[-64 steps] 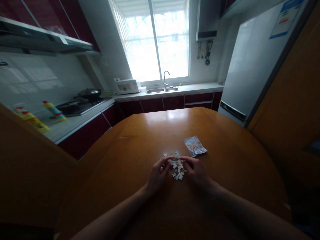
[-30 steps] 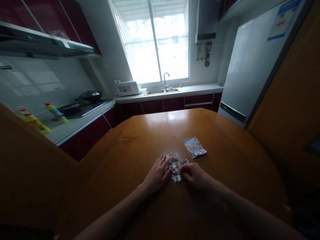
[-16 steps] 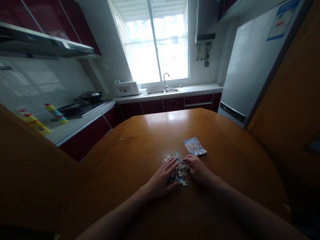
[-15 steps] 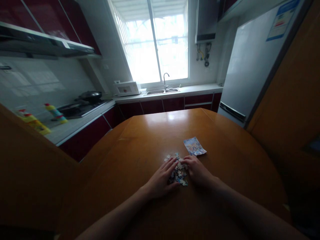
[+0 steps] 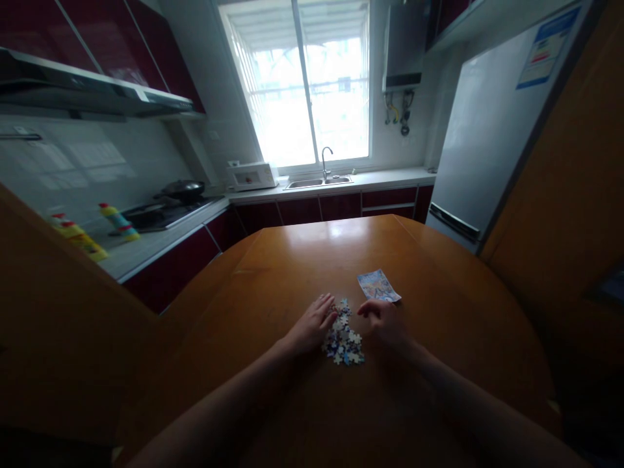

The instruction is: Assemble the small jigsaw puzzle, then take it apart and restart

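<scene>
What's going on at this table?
A person has both hands by a loose heap of jigsaw pieces on the table. The left hand lies along the heap, fingers stretched; the right hand is curled on the other side, and whether it holds a piece is unclear. A printed sheet lies just beyond it.

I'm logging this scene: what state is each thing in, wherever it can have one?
Puzzle pieces: loose, heaped, unassembled
Printed sheet: unfolded, picture side up
Left hand: fingers extended, at the pieces' edge
Right hand: fingers curled, grip unclear
Microwave: door shut
Refrigerator: doors shut
Lower cabinets: shut
Faucet: too small to tell whether running
</scene>
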Motion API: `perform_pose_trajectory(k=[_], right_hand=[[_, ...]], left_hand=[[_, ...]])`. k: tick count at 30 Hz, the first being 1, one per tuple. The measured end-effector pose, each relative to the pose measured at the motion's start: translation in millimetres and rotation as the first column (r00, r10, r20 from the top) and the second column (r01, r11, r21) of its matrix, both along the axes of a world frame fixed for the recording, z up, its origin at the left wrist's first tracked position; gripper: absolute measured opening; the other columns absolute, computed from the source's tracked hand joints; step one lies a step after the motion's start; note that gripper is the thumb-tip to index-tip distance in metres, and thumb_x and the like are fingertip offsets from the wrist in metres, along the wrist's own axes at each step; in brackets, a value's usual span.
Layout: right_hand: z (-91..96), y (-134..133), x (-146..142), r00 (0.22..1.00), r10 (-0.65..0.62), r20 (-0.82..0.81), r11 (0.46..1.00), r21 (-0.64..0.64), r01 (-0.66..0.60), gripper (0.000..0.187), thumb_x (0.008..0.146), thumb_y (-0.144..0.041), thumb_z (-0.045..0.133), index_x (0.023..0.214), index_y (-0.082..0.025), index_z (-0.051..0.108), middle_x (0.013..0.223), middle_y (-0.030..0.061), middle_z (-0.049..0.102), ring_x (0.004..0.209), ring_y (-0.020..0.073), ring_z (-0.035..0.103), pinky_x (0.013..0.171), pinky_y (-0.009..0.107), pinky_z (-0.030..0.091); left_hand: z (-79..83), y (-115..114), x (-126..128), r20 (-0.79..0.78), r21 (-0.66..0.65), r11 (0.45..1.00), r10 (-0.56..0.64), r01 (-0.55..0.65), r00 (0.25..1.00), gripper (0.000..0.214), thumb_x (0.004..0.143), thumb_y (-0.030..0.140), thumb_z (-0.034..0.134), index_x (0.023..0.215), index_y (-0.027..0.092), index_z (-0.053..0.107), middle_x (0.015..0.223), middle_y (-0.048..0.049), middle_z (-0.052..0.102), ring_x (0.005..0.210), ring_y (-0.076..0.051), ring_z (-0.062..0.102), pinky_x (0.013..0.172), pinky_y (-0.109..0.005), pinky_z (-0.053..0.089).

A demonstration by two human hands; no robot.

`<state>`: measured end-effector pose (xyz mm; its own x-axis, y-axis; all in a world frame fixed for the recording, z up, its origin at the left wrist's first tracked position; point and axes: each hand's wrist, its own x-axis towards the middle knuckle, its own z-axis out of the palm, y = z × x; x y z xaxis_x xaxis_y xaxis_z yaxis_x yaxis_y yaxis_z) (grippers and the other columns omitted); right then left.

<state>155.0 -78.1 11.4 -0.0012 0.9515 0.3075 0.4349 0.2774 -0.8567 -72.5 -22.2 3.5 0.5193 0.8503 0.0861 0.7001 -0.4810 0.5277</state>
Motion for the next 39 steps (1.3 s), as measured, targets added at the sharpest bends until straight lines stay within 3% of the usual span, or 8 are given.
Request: perform_pose_trajectory(k=[5,10,14,18,20,22,27,39], right_hand=[[-0.6,5.5,9.3,0.999,-0.036,0.001,0.999,0.002,0.036,0.028,0.077,-0.019,0.047,0.078,-0.017,0.075,0.076,0.0062,0.074,0.072,0.0194,0.066,0.069,0.029,0.048],[0.8,11.6,18.9,0.996,-0.084,0.005,0.996,0.007,0.084,0.026,0.076,-0.022,0.048,0.074,-0.018,0.073,0.078,0.0064,0.074,0.077,0.0209,0.067,0.074,0.03,0.048],[1.0,14.0,19.5,0.995,-0.097,0.008,0.995,-0.007,0.097,0.026,0.075,-0.023,0.048,0.071,-0.019,0.073,0.077,0.0062,0.074,0.077,0.0209,0.067,0.077,0.031,0.048],[0.1,13.0,15.8,0.995,-0.095,0.007,0.995,-0.018,0.096,0.026,0.075,-0.023,0.048,0.071,-0.019,0.073,0.077,0.0057,0.074,0.076,0.0201,0.067,0.076,0.03,0.048],[-1.4,12.7,15.3,0.994,-0.109,0.008,0.994,-0.026,0.109,0.026,0.076,-0.024,0.048,0.072,-0.019,0.073,0.077,0.0055,0.074,0.076,0.0199,0.067,0.075,0.03,0.048],[-3.6,13.4,16.6,0.991,-0.133,0.01,0.991,-0.033,0.133,0.026,0.076,-0.025,0.048,0.073,-0.019,0.073,0.077,0.0055,0.074,0.076,0.0202,0.067,0.074,0.03,0.048],[-9.4,18.3,22.3,0.985,-0.173,0.022,0.984,-0.04,0.174,0.026,0.077,-0.025,0.048,0.073,-0.019,0.073,0.078,0.0057,0.075,0.078,0.021,0.068,0.075,0.03,0.048],[-9.0,15.4,16.9,0.991,-0.129,0.045,0.989,-0.066,0.132,0.025,0.074,-0.022,0.048,0.072,-0.019,0.073,0.074,0.0055,0.073,0.073,0.0212,0.066,0.071,0.031,0.049]], left_hand=[[11.0,0.5,36.5,-0.03,0.044,0.984,-0.172,0.173,0.985,0.058,0.1,0.051,0.04,0.146,0.016,0.047,0.156,-0.0124,0.039,0.147,-0.026,0.032,0.122,-0.044,0.029],[20.5,-31.5,41.2,-0.118,0.1,0.936,-0.327,0.339,0.938,0.052,0.099,0.046,0.045,0.144,0.021,0.049,0.153,-0.0097,0.044,0.144,-0.025,0.038,0.119,-0.04,0.035],[22.9,-54.2,34.8,-0.147,0.146,0.928,-0.322,0.342,0.935,0.048,0.103,0.041,0.035,0.145,0.02,0.047,0.151,-0.0084,0.047,0.142,-0.022,0.041,0.119,-0.037,0.036],[17.7,-70.7,45.7,-0.2,0.283,0.922,-0.212,0.264,0.957,0.054,0.101,0.042,0.041,0.149,0.019,0.04,0.156,-0.0105,0.038,0.148,-0.029,0.029,0.122,-0.049,0.028],[12.6,-78.8,56.4,-0.226,0.295,0.899,-0.262,0.323,0.938,0.063,0.099,0.047,0.045,0.155,0.021,0.029,0.16,-0.0101,0.031,0.15,-0.029,0.023,0.123,-0.051,0.025],[7.1,-83.6,65.7,-0.261,0.271,0.887,-0.306,0.374,0.915,0.062,0.1,0.049,0.041,0.155,0.024,0.028,0.161,-0.0083,0.03,0.15,-0.03,0.023,0.123,-0.053,0.022],[0.7,-69.8,63.5,-0.283,0.225,0.909,-0.283,0.35,0.916,0.056,0.103,0.05,0.032,0.154,0.028,0.032,0.16,-0.0052,0.032,0.149,-0.03,0.024,0.122,-0.056,0.019],[0.3,-29.6,-1.0,-0.256,0.193,0.974,-0.067,0.119,0.964,0.053,0.104,0.043,0.026,0.152,0.024,0.038,0.158,-0.0056,0.035,0.149,-0.029,0.027,0.122,-0.051,0.02]])
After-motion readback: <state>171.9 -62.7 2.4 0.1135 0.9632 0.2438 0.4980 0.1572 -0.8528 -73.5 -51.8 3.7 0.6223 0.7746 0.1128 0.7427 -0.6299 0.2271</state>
